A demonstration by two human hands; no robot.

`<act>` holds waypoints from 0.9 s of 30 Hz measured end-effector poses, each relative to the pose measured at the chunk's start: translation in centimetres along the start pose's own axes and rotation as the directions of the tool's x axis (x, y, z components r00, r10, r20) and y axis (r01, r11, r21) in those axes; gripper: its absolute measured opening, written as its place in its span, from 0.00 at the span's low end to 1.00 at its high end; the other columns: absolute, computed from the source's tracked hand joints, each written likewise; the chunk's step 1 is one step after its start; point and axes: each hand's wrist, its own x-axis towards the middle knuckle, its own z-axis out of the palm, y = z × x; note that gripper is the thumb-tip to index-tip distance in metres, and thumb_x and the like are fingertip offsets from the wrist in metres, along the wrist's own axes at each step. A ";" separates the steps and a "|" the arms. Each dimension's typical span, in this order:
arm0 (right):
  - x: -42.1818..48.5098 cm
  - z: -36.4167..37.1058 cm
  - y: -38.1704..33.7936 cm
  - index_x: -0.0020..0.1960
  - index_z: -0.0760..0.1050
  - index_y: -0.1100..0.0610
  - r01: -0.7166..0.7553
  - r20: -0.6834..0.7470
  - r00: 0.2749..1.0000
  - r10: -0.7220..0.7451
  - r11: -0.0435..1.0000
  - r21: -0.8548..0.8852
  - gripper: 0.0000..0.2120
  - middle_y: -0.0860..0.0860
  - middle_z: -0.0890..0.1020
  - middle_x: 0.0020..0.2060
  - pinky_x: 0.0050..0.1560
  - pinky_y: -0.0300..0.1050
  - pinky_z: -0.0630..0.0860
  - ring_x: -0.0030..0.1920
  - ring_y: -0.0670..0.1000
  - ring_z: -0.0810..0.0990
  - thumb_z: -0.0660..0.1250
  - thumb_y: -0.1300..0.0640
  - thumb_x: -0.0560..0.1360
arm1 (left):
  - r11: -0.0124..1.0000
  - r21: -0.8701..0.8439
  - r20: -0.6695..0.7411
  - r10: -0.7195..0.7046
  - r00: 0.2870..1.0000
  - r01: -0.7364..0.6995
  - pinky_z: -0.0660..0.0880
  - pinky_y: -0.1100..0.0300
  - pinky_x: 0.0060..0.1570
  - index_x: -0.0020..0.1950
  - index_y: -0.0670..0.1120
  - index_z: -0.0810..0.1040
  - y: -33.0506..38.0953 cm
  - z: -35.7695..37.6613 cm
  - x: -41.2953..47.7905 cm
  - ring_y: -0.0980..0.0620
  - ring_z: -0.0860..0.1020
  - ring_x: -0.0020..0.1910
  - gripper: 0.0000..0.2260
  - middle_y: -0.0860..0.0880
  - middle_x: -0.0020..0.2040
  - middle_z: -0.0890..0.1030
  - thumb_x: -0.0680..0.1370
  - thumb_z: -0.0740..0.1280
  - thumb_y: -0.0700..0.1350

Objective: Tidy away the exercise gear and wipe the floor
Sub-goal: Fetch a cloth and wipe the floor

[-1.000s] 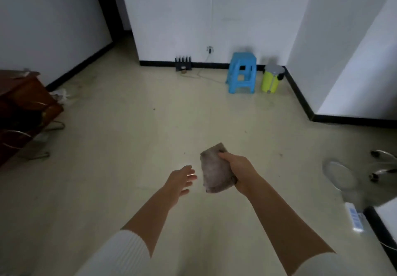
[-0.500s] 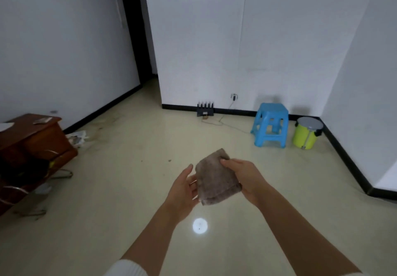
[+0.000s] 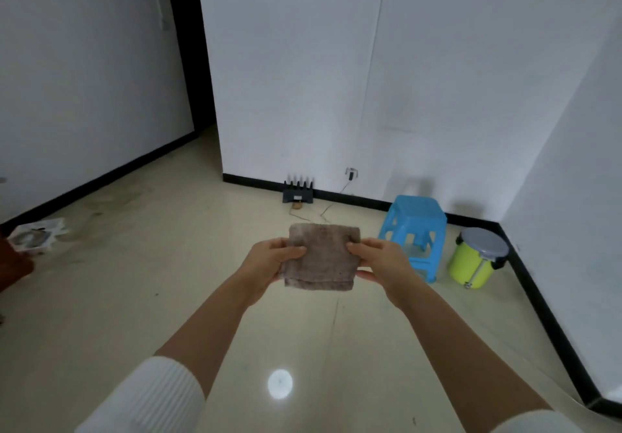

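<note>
- Cloth: grey-brown, stained and folded to a rough square, held up in the air between both hands, well above the floor.
- Left hand and right hand: each pinches one side edge, thumb in front, fingers curled behind.
- Step in hand, as judged: squaring the cloth for wiping. Keep the fold flat and taut, so that a broad pad meets the floor.
- Advice: turn the cleaner face downward, then press with a flat palm and wipe in overlapping strokes.
- Blue stool and lidded yellow-green bin stand near the right wall, so wiping there likely means working round them.
</note>
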 end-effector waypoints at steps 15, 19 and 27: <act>42.9 -22.0 -4.3 0.46 0.78 0.53 -0.040 -0.275 0.961 -0.019 0.977 -0.209 0.04 0.51 0.80 0.41 0.46 0.44 0.74 0.42 0.49 0.77 0.65 0.58 0.78 | 0.958 0.275 0.207 0.028 0.978 -0.085 0.78 0.52 0.52 0.50 0.46 0.82 7.8 16.4 50.2 0.48 0.82 0.49 0.07 0.47 0.46 0.84 0.73 0.70 0.43; 53.2 -29.9 -2.5 0.47 0.78 0.54 -0.093 -0.333 0.943 0.022 0.975 -0.200 0.04 0.51 0.80 0.39 0.41 0.41 0.74 0.41 0.48 0.77 0.65 0.58 0.78 | 0.971 0.240 0.213 -0.058 0.975 0.006 0.78 0.49 0.54 0.48 0.47 0.82 5.9 24.0 62.4 0.43 0.81 0.50 0.05 0.45 0.46 0.84 0.74 0.68 0.44; 72.9 -43.3 1.0 0.48 0.80 0.55 -0.252 -0.394 0.889 0.232 0.968 0.002 0.04 0.52 0.81 0.37 0.40 0.42 0.77 0.35 0.50 0.79 0.67 0.56 0.77 | 0.962 0.193 0.144 -0.221 0.965 0.192 0.78 0.48 0.54 0.46 0.50 0.80 4.5 36.6 82.6 0.44 0.81 0.50 0.05 0.44 0.49 0.82 0.78 0.64 0.45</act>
